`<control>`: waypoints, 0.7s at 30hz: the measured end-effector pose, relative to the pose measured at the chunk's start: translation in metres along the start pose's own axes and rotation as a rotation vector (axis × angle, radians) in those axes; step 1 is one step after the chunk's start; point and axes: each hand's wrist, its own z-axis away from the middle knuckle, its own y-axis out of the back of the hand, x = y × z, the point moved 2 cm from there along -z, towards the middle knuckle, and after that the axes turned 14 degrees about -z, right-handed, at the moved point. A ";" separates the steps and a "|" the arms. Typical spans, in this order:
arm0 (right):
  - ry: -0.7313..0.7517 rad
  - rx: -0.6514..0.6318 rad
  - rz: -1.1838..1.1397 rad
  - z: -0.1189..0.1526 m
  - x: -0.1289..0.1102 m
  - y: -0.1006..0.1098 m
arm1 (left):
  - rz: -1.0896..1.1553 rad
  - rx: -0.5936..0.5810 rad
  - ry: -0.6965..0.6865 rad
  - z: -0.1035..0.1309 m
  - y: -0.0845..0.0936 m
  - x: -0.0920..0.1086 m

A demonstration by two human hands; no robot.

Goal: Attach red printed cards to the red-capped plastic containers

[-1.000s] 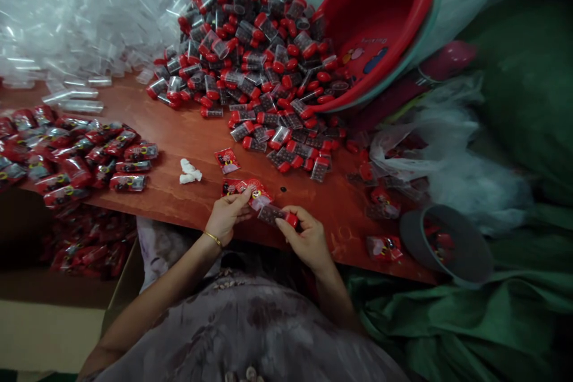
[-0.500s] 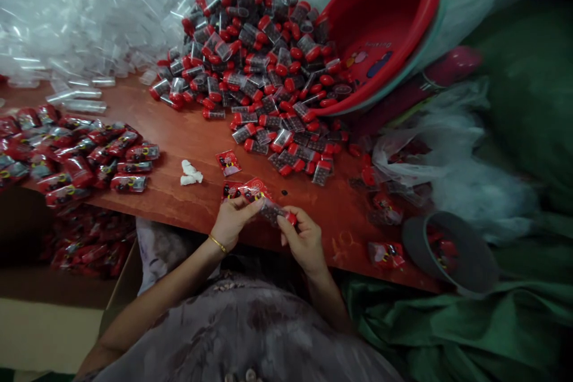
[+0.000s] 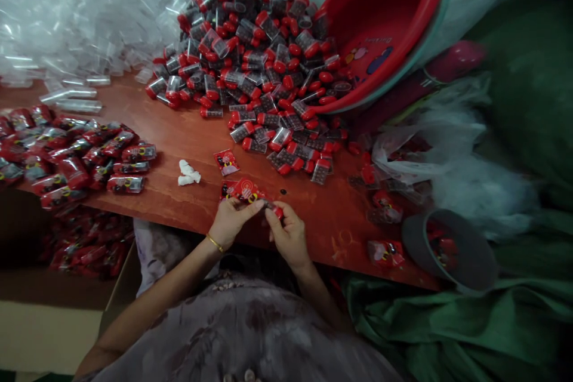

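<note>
My left hand (image 3: 229, 224), with a gold bangle at the wrist, pinches the clear end of a small tube (image 3: 267, 205) of dark pieces. At the tube's red-capped end, my right hand (image 3: 289, 233) has its thumb and fingers closed round it. Printed red wrappers (image 3: 244, 190) lie just beyond my left fingertips, and another red wrapper (image 3: 227, 162) rests farther back. Behind them rises a large heap of red-capped tubes (image 3: 268, 65). Fingers partly hide the held tube.
Wrapped red packs (image 3: 80, 155) cover the left side, above a cardboard box (image 3: 45, 286). Clear empty tubes (image 3: 89, 24) are piled at the back left. A red basin (image 3: 416, 30) leans at the back right; a grey container (image 3: 414, 239) stands near the right edge. White scraps (image 3: 188, 173) lie mid-table.
My right hand has moved left, closer to my left hand. More of the tube is now covered by the fingers. The whole view has shifted slightly.
</note>
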 end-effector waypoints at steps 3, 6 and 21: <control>-0.051 -0.108 -0.098 0.000 0.003 -0.006 | 0.030 0.022 -0.032 -0.001 0.003 0.004; -0.091 -0.218 -0.263 0.000 0.002 -0.007 | 0.091 -0.014 0.026 -0.002 0.006 0.006; 0.609 0.008 0.397 0.000 0.005 -0.005 | -0.088 -0.257 0.155 0.008 0.012 -0.005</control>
